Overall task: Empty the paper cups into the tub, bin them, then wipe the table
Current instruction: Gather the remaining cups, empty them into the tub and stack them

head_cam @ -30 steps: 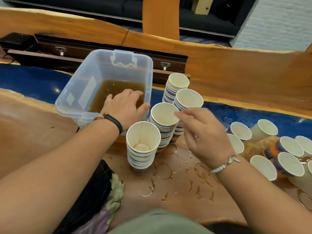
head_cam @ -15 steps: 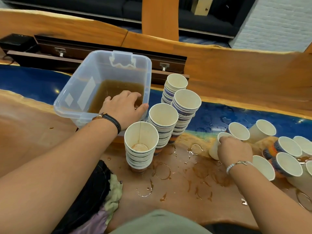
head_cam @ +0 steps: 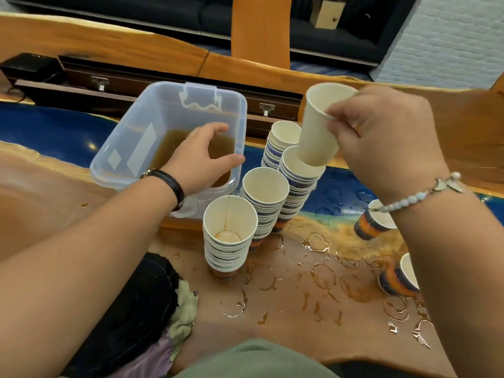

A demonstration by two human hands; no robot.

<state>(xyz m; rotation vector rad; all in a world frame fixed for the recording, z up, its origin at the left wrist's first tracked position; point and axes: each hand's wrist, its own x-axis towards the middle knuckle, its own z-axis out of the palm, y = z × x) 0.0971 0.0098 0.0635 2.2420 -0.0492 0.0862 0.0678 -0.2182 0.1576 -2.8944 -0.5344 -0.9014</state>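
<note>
My right hand (head_cam: 381, 137) pinched a paper cup (head_cam: 317, 129) by its rim just over a stack (head_cam: 297, 186), I think to nest it there; my left hand (head_cam: 199, 159) lay open on the tub (head_cam: 163, 110), probably to steady it

We wear a black-strapped watch (head_cam: 174, 186), a pale beaded bracelet (head_cam: 417, 199) with silver charms opposite the watch, and olive-green clothing (head_cam: 253, 361) below it.
</note>
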